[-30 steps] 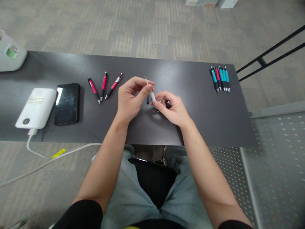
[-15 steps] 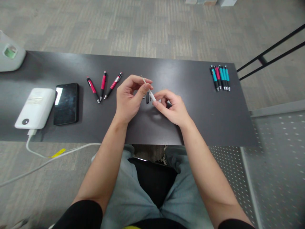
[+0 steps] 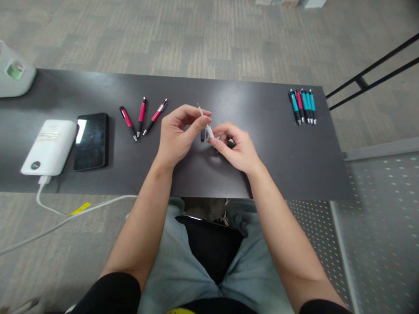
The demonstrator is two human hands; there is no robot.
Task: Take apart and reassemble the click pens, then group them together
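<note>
Between the thumb and fingers of my left hand (image 3: 180, 133) is a thin pale pen refill (image 3: 200, 110), its narrow tip pointing up and away from me. My right hand (image 3: 237, 146) pinches a white pen barrel (image 3: 210, 131) at its lower end. Refill and barrel line up end to end; whether one sits inside the other I cannot tell. Below the fingers lies a small black pen part (image 3: 202, 135), with more small pieces beside it partly hidden by my hands.
Three red-and-black pens (image 3: 141, 117) lie left of my hands on the dark table (image 3: 271, 165). Farther left are a black phone (image 3: 91, 141) and a white power bank (image 3: 49, 146) with a cable (image 3: 62, 224). Several teal pens (image 3: 306, 107) and a red one lie at the right.
The refill and barrel have tilted slightly more upright, and the refill's tip has moved a little to the right. Both hands keep their grip.
</note>
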